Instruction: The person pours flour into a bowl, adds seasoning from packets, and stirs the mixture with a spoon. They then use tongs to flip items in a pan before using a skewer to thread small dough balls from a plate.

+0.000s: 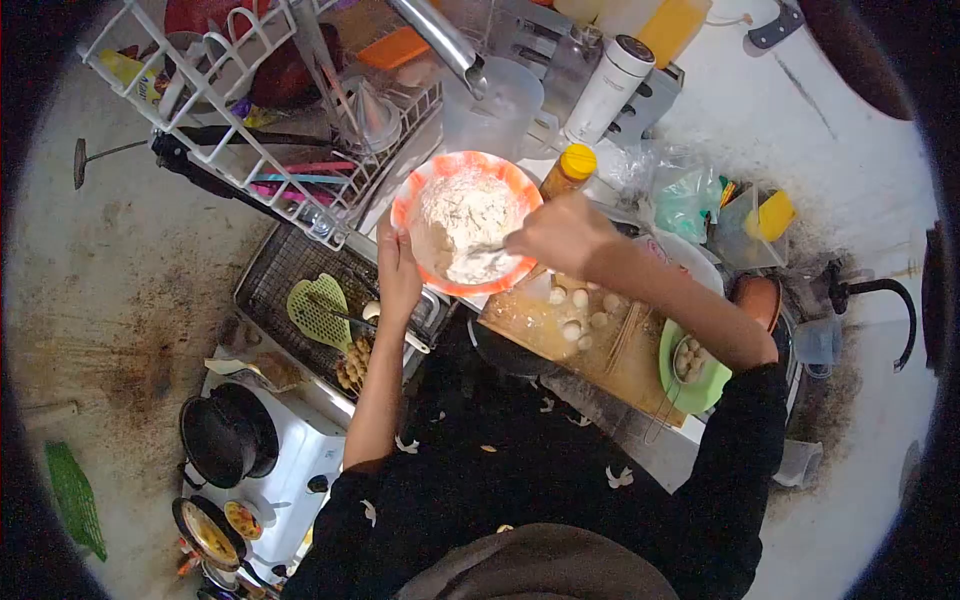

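Note:
An orange and white bowl (408, 190) holds a heap of white flour (470, 215). My left hand (397, 270) is closed on the bowl's left rim. Over the right side of the bowl, my right hand (560, 237) grips a utensil, seemingly a spoon (487, 250), whose end is in the flour. A yellow-capped jar (570, 170) stands just behind my right hand. Several small pale dough balls (572, 330) lie below the bowl on a floured wooden board (530, 325).
On the board's right, a green bowl (710, 385) holds a strainer of small balls. A dish rack (270, 150) is at upper left, with a wire tray (290, 285) below it. Pans (225, 435) sit on a white stove (300, 465). A white bottle (610, 90) stands behind.

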`<move>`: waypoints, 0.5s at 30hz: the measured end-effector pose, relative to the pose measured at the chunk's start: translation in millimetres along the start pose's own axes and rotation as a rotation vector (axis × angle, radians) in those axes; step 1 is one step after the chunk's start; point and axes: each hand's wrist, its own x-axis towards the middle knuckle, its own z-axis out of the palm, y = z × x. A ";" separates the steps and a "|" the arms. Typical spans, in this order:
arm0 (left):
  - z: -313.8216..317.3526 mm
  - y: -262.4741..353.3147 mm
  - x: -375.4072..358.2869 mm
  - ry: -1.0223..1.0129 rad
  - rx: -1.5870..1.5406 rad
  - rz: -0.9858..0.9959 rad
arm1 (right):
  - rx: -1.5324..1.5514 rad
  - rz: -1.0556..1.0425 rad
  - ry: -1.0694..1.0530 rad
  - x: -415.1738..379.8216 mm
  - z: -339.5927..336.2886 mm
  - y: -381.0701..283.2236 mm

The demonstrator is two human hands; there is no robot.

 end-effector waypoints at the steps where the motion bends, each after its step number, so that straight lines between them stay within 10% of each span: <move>1: -1.4 -3.5 -0.5 0.002 0.006 0.013 | -0.095 0.078 -0.034 4.3 2.1 6.8; 7: -6.1 5.9 0.3 -0.091 -0.072 -0.116 | -0.129 0.209 0.187 26.7 30.0 5.8; 15: -4.0 3.6 2.3 -0.003 -0.003 -0.059 | -0.050 0.034 -0.144 -8.3 -5.6 2.5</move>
